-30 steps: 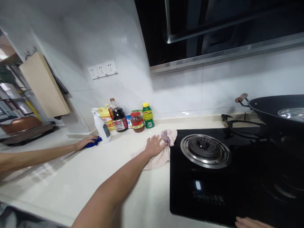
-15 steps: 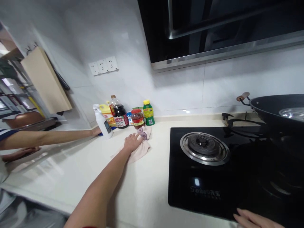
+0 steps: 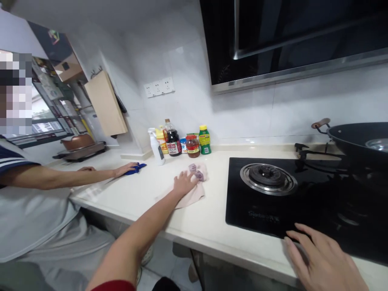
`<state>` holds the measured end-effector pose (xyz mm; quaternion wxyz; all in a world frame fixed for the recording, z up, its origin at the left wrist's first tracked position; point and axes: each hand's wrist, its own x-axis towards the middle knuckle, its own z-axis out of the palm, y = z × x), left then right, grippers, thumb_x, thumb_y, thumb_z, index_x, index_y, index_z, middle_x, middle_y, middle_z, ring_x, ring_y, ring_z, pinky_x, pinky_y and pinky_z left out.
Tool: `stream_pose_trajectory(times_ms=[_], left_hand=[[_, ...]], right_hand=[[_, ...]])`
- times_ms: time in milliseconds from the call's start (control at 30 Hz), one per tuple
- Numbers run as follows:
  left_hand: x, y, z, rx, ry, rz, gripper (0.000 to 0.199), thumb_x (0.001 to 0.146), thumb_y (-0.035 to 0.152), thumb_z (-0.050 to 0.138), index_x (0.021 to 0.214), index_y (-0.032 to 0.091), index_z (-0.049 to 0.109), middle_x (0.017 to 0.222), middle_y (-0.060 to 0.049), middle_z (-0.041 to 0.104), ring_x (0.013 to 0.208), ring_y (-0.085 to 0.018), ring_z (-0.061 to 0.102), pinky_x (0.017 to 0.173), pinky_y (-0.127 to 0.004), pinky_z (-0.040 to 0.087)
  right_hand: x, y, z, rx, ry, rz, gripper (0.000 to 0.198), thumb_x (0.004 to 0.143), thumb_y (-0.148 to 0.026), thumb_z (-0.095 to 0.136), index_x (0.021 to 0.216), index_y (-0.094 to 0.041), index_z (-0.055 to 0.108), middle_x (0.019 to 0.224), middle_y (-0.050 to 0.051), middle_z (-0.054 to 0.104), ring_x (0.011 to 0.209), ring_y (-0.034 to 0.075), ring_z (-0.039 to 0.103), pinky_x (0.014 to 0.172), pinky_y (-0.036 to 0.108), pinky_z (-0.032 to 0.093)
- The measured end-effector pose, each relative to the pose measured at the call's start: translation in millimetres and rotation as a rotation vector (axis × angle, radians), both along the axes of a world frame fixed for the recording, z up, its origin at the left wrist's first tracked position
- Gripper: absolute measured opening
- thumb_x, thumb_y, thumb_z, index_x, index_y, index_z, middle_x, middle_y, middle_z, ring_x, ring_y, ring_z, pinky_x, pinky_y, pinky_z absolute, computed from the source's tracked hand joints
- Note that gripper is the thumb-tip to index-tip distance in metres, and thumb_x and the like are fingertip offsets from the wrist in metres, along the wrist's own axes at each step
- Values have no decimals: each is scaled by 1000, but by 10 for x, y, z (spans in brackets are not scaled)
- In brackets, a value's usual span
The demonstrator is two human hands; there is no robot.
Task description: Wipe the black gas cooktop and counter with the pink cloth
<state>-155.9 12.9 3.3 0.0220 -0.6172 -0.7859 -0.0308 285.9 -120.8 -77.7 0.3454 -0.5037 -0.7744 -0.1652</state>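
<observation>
A pale pink cloth [image 3: 196, 195] with a purple pattern lies crumpled on the white countertop [image 3: 209, 218]. My left hand [image 3: 184, 184] presses down on it, the fingers slightly bent over its upper side. Just behind the cloth stand a jar with a red lid [image 3: 192, 147] and a green bottle with a yellow cap [image 3: 205, 140]. My right hand [image 3: 323, 252] is over the counter's front edge, beside the black gas hob [image 3: 260, 226]. Its fingers are spread and nothing is in them.
A white spray bottle [image 3: 157, 147] and a dark sauce bottle [image 3: 173, 141] stand by the wall. At the left, a co-worker's hand [image 3: 125, 169] rests on a blue cloth [image 3: 136, 167]. A wok [image 3: 357, 137] sits on the hob, beneath the range hood [image 3: 291, 72].
My view has swung left and down, showing more of the co-worker and the floor. More of my right hand has come into view. My left hand stays on the pink cloth.
</observation>
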Motion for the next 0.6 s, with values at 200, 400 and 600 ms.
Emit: stream_pose_trajectory(times_ms=[200, 400, 600], left_hand=[[831, -246, -90, 7, -68, -287, 65, 97, 71, 32, 156, 43, 34, 170, -1, 26, 156, -32, 20, 121, -58, 18], [785, -870, -86, -6, -73, -441, 61, 99, 68, 34, 156, 43, 35, 170, -1, 27, 156, -29, 21, 121, -53, 21], [474, -615, -33, 17, -43, -397, 57, 101, 64, 33, 154, 44, 36, 168, -1, 30, 155, -27, 24, 121, -52, 22]], right_hand=[[34, -57, -66, 47, -148, 62, 39, 94, -37, 44, 118, -27, 72, 133, 6, 69, 130, 32, 57, 103, 51, 43], [6, -157, -86, 28, -218, 10, 45, 96, -31, 37, 124, -21, 71, 137, 10, 66, 139, 34, 49, 111, 58, 38], [37, -155, -180, 75, -277, 64, 46, 92, -18, 36, 116, -26, 75, 141, 9, 63, 142, 38, 45, 111, 67, 35]])
